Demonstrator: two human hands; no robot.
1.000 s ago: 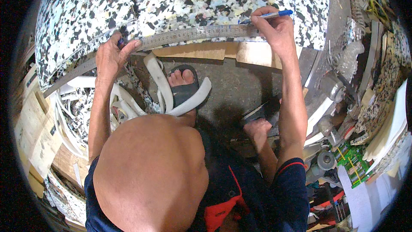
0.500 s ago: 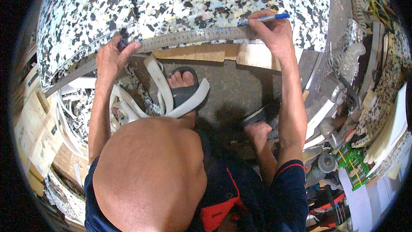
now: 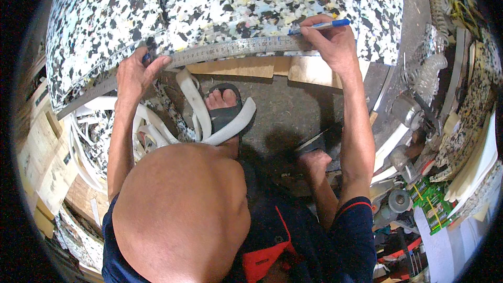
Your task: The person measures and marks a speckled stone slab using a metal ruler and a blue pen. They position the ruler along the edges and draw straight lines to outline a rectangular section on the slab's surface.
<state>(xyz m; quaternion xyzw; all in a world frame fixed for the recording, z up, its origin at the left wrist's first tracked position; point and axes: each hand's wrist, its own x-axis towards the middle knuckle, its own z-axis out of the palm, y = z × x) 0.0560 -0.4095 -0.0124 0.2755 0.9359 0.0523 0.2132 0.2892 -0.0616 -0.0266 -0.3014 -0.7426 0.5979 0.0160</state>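
Observation:
A long metal ruler (image 3: 225,48) lies along the near edge of a slab of speckled foam (image 3: 220,5) in white, black and pale colours. My left hand (image 3: 134,73) is closed on the ruler left of its middle, thumb along it. A small blue thing (image 3: 146,57) shows by those fingers; I cannot make out what it is. Pinched in my right hand (image 3: 332,44) is a blue and white pen (image 3: 327,25), its tip pointing left at the ruler's far edge. The heel of this hand covers the ruler's right end.
Wooden boards (image 3: 314,68) show under the foam's near edge. White foam strips (image 3: 194,99) curl on the floor by my sandalled foot (image 3: 222,105). At the right are a coiled clear hose (image 3: 427,78), metal tools (image 3: 407,110) and green packets (image 3: 432,204).
My right hand and the pen have shifted very slightly nearer and left. The ruler's middle has moved a little toward me. My left hand stays nearly in place.

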